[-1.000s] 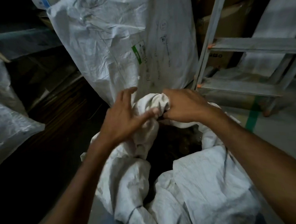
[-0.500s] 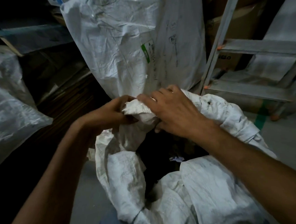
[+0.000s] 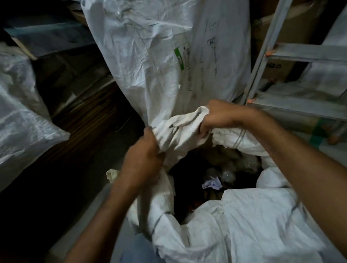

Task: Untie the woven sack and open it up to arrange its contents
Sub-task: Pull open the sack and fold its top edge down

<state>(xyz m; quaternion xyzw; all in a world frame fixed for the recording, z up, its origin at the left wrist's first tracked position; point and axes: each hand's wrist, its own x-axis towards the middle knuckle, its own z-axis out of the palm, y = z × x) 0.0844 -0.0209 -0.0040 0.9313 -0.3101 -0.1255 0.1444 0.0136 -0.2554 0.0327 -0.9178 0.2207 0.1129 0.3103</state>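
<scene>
Two hands are on the woven sack (image 3: 244, 228), which stands on the floor directly below me with its mouth partly open. My left hand (image 3: 144, 159) is clenched around a bunch of the far rim (image 3: 180, 129). My right hand (image 3: 224, 116) grasps the same bunch from the other side, fingers curled into the fabric. The rim is twisted and gathered between the two grips. A thin cord (image 3: 239, 136) loops over the fabric just beside my right wrist; I cannot tell whether it is fully untied.

Handling, as I judge it:
- **Material:** The weave looks light, limp and crinkly, with a slick surface likely to slide off a flat palm.
- **Grip:** Take hold by bunching a fold in a full fist, close to the hem.
- **Opening:** Draw the grips apart to spread the mouth.
- **Contents:** The contents (image 3: 211, 183), crumpled paper and dim wrapped shapes, look loose and light.
- **Risk:** The wall gives no support and may slump if released.

A taller sack (image 3: 154, 52) stands just behind, with a ladder (image 3: 305, 52) to its right.
</scene>
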